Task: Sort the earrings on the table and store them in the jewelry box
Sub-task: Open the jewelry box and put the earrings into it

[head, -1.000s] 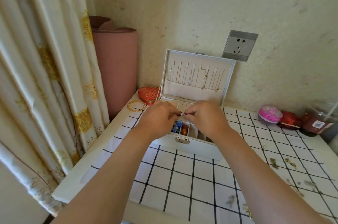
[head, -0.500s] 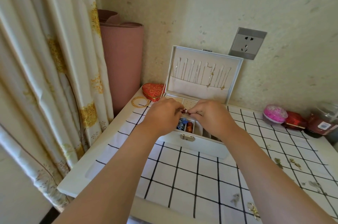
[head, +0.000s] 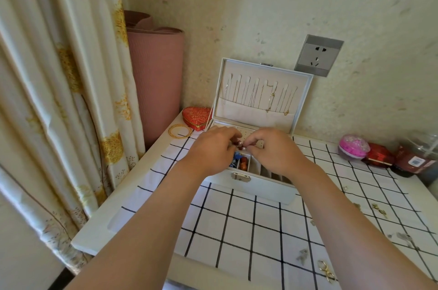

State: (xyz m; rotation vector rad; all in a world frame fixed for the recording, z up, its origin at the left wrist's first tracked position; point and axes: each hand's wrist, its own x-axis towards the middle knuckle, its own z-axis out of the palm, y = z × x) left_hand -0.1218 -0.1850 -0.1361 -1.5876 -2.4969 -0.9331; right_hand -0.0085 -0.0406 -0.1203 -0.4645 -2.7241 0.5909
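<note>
Loose earrings (head: 326, 269) are scattered on the checked cloth (head: 239, 225) at the near right. Farther back, a small earring (head: 241, 146) is pinched between the left hand (head: 211, 152) and right hand (head: 272, 151) over the open jewelry box (head: 258, 180).

White desk (head: 132, 225) under a black-grid cloth (head: 239, 223). On it: open jewelry box (head: 260, 185), heart-shaped red box (head: 196, 115), gold bangles (head: 180, 131). Loose earrings (head: 327, 269) scattered right.
</note>
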